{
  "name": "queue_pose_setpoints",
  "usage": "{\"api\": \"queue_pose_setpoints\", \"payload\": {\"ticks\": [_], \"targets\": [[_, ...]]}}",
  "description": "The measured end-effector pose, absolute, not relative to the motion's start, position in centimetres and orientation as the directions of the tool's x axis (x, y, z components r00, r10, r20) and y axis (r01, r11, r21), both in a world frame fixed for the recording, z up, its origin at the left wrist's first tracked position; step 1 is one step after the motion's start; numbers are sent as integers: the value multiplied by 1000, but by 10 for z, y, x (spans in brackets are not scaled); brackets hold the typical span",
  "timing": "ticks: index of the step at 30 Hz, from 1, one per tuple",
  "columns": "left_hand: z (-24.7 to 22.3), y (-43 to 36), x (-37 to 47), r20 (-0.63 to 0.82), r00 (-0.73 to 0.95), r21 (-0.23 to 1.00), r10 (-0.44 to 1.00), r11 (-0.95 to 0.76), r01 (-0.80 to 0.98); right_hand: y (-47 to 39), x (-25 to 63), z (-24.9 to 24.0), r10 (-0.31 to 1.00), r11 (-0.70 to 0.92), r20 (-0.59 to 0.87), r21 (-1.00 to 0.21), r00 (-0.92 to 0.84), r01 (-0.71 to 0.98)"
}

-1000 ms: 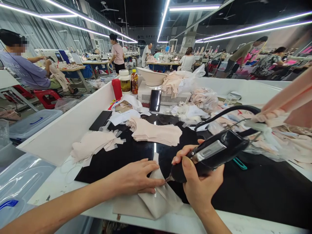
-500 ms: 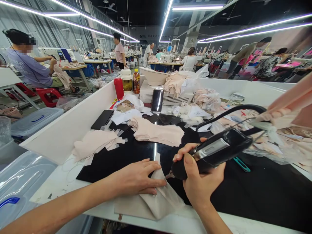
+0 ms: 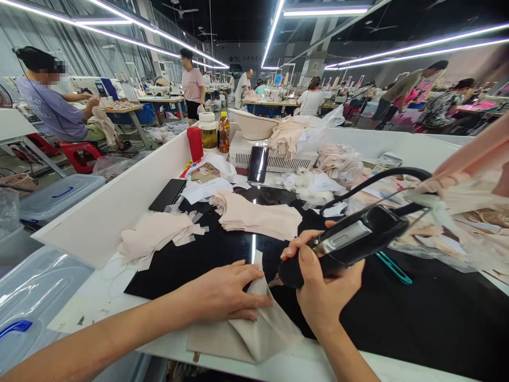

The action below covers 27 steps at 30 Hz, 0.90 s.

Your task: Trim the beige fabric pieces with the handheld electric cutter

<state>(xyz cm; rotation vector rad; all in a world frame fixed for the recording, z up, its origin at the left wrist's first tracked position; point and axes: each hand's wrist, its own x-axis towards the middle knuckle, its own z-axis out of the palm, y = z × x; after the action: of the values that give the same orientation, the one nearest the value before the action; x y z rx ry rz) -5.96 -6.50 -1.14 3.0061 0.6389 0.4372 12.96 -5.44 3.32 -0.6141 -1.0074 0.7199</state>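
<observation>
Beige fabric piece lies folded under flat left hand; right hand grips black tool.

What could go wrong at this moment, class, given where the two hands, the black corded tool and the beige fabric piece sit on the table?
1. The left hand presses the beige fabric piece flat, fingertips very close to the tip of the black corded tool; a slip might catch them.
2. The right hand grips the tool, whose cord arcs over the loose fabric stack; it may snag or drag.
3. The fabric overhangs the table edge and could slide.
</observation>
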Motion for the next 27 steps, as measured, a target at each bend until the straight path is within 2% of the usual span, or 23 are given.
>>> {"api": "queue_pose_setpoints", "payload": {"ticks": [6, 14, 27], "targets": [[-13, -66, -59, 293, 865, 107, 407, -913, 394, -52, 128, 32, 777, 616, 541, -758, 322, -214], [-13, -65, -58, 307, 866, 110, 395, -919, 380, -45, 125, 32, 772, 621, 526, -742, 357, -251], [-12, -63, -67, 296, 815, 217, 499, -866, 451, -45, 126, 30, 769, 619, 539, -762, 344, -190]]}}
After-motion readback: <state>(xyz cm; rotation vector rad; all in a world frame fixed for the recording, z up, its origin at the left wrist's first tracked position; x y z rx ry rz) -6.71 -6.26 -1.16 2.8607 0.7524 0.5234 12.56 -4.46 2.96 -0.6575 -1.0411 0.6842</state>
